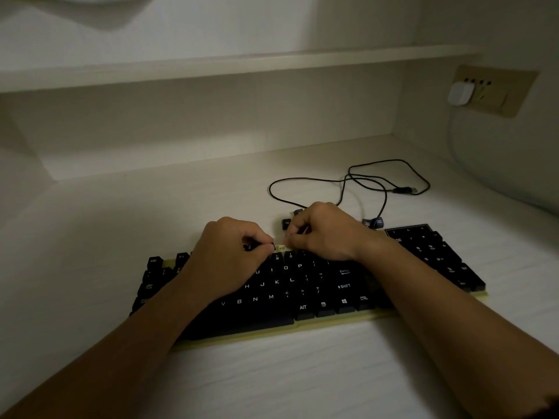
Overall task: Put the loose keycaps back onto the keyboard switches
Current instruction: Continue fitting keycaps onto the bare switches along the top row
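Observation:
A black keyboard (314, 294) on a pale yellow base lies on the white desk. Both hands rest over its top row. My left hand (233, 252) pinches a black keycap (270, 246) between thumb and fingers, right beside a bare pale switch spot (281, 247). My right hand (325, 232) curls just right of that spot, fingertips down on the row; whether it holds anything is hidden. Loose black keycaps lie behind the keyboard: one (286, 223) near my right fingers, another (298, 212) further back, and two (373, 222) by my right wrist.
The keyboard's black cable (348, 179) loops across the desk behind, ending in a USB plug (403, 190). A wall socket with a white charger (459, 93) is at the right. A shelf (211, 68) runs overhead. Walls close in at left and right.

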`<state>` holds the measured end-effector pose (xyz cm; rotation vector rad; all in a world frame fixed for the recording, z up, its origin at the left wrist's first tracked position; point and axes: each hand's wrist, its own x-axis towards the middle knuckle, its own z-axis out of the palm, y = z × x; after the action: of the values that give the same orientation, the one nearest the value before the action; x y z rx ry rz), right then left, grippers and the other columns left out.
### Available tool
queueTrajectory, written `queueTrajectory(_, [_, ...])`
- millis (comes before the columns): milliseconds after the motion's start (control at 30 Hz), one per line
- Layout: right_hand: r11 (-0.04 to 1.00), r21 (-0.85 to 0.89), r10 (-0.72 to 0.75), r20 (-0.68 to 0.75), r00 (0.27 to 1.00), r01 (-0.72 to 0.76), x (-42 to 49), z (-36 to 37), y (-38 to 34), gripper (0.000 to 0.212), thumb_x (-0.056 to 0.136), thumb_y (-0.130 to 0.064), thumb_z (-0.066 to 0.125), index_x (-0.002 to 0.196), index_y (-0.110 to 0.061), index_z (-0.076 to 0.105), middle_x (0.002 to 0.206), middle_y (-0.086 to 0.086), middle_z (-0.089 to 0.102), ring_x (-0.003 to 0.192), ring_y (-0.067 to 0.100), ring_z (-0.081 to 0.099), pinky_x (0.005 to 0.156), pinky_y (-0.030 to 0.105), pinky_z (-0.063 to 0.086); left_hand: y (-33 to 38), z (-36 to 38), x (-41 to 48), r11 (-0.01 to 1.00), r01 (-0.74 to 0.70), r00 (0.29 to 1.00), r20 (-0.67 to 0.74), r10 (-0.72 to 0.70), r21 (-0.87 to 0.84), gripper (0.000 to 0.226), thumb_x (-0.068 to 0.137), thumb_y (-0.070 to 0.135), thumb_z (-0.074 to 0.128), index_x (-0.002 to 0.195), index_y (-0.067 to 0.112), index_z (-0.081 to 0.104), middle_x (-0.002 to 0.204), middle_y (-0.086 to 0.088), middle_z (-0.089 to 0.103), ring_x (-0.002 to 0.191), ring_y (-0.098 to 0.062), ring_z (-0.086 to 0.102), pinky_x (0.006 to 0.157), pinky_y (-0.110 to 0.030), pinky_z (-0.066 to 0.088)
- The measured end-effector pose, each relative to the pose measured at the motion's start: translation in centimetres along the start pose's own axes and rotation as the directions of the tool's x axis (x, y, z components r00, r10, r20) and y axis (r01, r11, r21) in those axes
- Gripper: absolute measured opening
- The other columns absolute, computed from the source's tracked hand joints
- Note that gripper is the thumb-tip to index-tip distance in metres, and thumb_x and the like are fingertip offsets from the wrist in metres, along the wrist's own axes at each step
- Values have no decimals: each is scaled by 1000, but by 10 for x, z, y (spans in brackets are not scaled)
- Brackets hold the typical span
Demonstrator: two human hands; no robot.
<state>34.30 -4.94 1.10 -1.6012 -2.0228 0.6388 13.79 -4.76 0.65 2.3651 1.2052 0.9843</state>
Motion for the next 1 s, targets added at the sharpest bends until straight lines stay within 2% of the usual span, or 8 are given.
queueTrajectory(100, [1000, -3, 0, -1, 1000, 0, -1, 0, -1, 13, 88, -27, 71, 78, -22, 77, 82, -8, 74, 79, 7, 67, 78, 30, 58, 0, 2, 0, 1000, 13, 1000, -9, -13, -9, 4, 78, 19, 77, 80, 20, 80, 76, 12, 75, 71, 1, 69, 74, -19, 57])
queueTrajectory(200, [1000, -10, -3, 0, 1000, 3, -1, 0, -1, 14, 89, -28, 71, 78, -22, 77, 84, -7, 74, 81, 8, 67, 79, 29, 57, -1, -1, 4, 997, 54, 997, 61, -51, -46, 6, 80, 15, 75, 82, 18, 79, 78, 10, 76, 73, 0, 70, 77, -19, 57])
queueTrajectory(400, [1000, -4, 1, -2, 1000, -1, -2, 0, 0, 14, 90, -29, 70, 83, -20, 78, 87, -8, 74, 81, 5, 66, 76, 24, 53, 0, -6, 14, 992, 114, 978, 181, -105, -45, 12, 82, 10, 71, 79, 20, 77, 77, 11, 75, 74, 3, 70, 70, -7, 48])
queueTrajectory(467, [1000, -10, -1, -2, 1000, 1, -1, 0, 0, 14, 90, -29, 70, 84, -20, 78, 88, -8, 74, 83, 6, 67, 78, 26, 54, 1, -8, 18, 991, 130, 970, 211, -122, -27, 13, 83, 10, 70, 79, 20, 77, 75, 11, 75, 72, 5, 69, 65, -3, 45])
queueTrajectory(600, [1000, -13, -8, -6, 1000, 8, 0, 1, 0, 14, 89, -29, 70, 84, -20, 79, 89, -7, 75, 83, 7, 68, 79, 27, 55, 3, -10, 21, 993, 120, 970, 218, -113, -20, 15, 81, 9, 71, 76, 22, 76, 77, 8, 76, 72, 1, 70, 71, -12, 51])
queueTrajectory(733, [1000, -13, -3, -6, 1000, 3, 0, 1, 0, 14, 89, -27, 70, 84, -18, 78, 90, -6, 75, 84, 7, 68, 81, 28, 56, 5, -7, 17, 996, 81, 983, 161, -85, 29, 11, 79, 12, 73, 77, 22, 78, 77, 10, 75, 71, 1, 70, 69, -7, 50])
queueTrajectory(867, [1000, -6, 3, -2, 1000, -3, 0, 1, 0, 14, 89, -27, 70, 83, -18, 78, 90, -6, 76, 83, 7, 69, 80, 28, 57, 5, -4, 11, 997, 23, 994, 109, -31, 72, 11, 80, 12, 73, 79, 21, 79, 77, 8, 76, 70, -2, 69, 74, -21, 56])
queueTrajectory(1000, [1000, -15, -4, -7, 1000, 4, 0, 1, 0, 13, 89, -28, 70, 82, -19, 78, 88, -7, 75, 82, 5, 67, 75, 22, 52, 1, -2, 6, 996, -63, 996, 68, 58, 68, 11, 80, 10, 73, 82, 19, 79, 75, 4, 76, 68, -9, 69, 73, -34, 59])
